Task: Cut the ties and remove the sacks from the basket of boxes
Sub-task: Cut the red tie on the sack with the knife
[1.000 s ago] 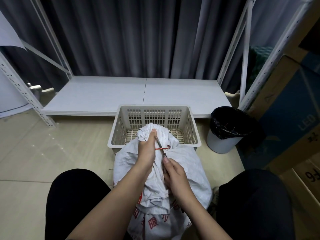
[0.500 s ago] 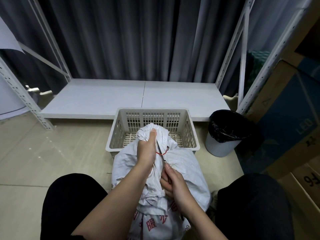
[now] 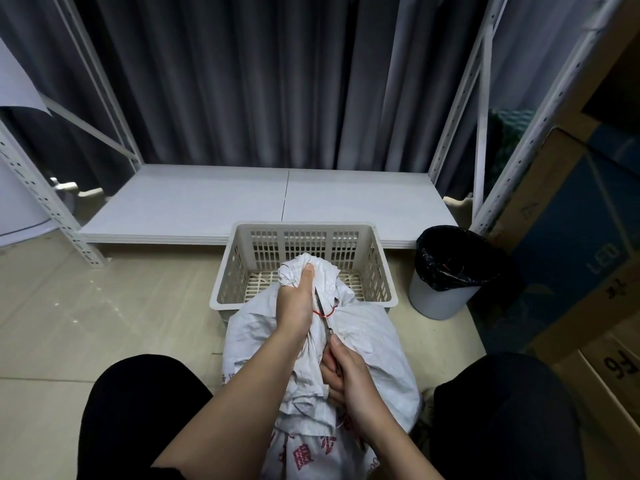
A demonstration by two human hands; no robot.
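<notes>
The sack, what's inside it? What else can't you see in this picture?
- Contents of the white sack: hidden by its own cloth, head view.
- Red tie: partly behind the left hand; too thin to tell if cut.
- Scissors handles: covered by the right hand.
- Sack's red print: cut off by the bottom edge.
- Bin contents: too dark.
</notes>
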